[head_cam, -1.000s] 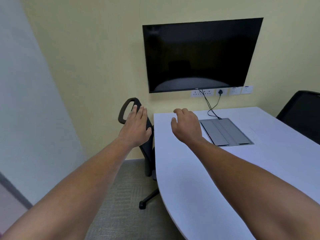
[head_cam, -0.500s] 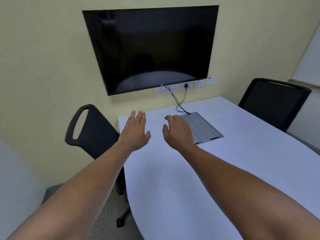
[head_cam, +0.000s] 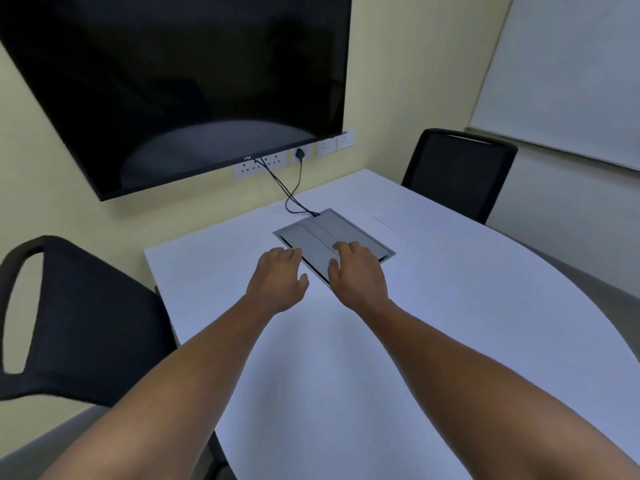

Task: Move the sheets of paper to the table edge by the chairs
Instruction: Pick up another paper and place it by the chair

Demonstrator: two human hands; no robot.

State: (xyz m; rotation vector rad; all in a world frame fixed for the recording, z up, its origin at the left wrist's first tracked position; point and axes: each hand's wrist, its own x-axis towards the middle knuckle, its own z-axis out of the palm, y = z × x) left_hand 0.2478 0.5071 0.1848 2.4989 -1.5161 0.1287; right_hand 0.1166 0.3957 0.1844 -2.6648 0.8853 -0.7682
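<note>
The white table [head_cam: 433, 323] ran from a straight far edge near the wall to a curved right edge, and most of its top lay bare. Both hands reached out palm down over it, empty, fingers loosely spread and slightly curled. The left hand [head_cam: 278, 282] hung just left of the grey panel [head_cam: 332, 237] set in the tabletop; the right hand [head_cam: 356, 271] was over the panel's near corner, though contact could not be told. A sheet [head_cam: 384, 225], nearly the table's own white and marked only by a thin edge line, lay flat beyond the panel toward the far right chair [head_cam: 457, 171]. Another chair [head_cam: 79, 323] stood at the table's left edge. Cables [head_cam: 294, 192] dropped from the wall sockets to the panel. Against half a second before, the view had swung right and closer, and both hands had advanced to the panel
</note>
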